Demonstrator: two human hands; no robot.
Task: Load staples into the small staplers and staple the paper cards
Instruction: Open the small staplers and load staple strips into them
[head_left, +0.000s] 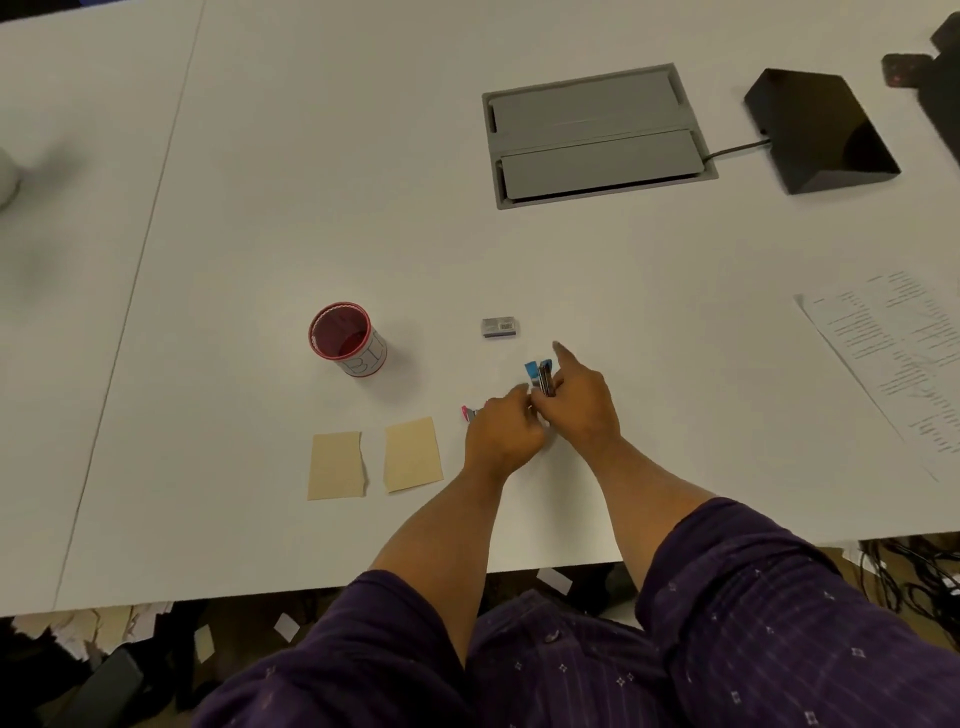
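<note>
The right hand (579, 400) gripped the blue stapler (540, 376), fingers curled round its lower body and the index finger stretched straight, pointing away from the person. The stapler stood opened out, its blue top tilted left of the dark metal channel, and its long axis ran away from the person. The left hand (501, 431) sat just left of it, fingertips bunched together at the channel's near end; whether they pinched a strip of staples could not be told. In judgement, loading was in hand, and the next move depended on the strip lying along that same axis. A pink stapler (468, 413) lay touching the left hand's outer side. The small staple box (500, 327) lay beyond both hands, nearer the left; its contents did not show. 2 paper cards (374, 462) lay flat, unstapled, left of the hands. The red cup (347, 340) stood beyond the cards, apparently holding nothing.
</note>
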